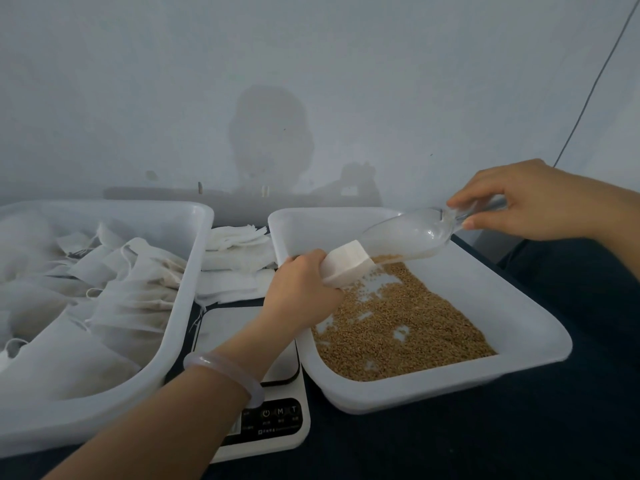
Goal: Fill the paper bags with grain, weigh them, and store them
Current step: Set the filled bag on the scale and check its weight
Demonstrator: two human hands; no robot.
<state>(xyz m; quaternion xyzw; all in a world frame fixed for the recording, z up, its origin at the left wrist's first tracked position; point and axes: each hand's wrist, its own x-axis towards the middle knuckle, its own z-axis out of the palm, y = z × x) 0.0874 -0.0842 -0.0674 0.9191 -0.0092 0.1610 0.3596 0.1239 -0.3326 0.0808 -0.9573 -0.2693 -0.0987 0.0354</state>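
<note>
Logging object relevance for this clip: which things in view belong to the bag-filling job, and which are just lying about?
In the job: left hand gripping paper bag; right hand holding clear scoop; grain; grain tray; scale; stack of empty bags; filled bags; storage tray.
Just lying about: bracelet on the left wrist; dark table cover.

Dark table top (485, 445). Directly on it:
- white storage tray (188, 289) at 9 o'clock
- white grain tray (450, 388) at 3 o'clock
- digital scale (277, 422) between them, toward 6 o'clock
- stack of empty bags (239, 258) at 12 o'clock, behind the scale
</note>
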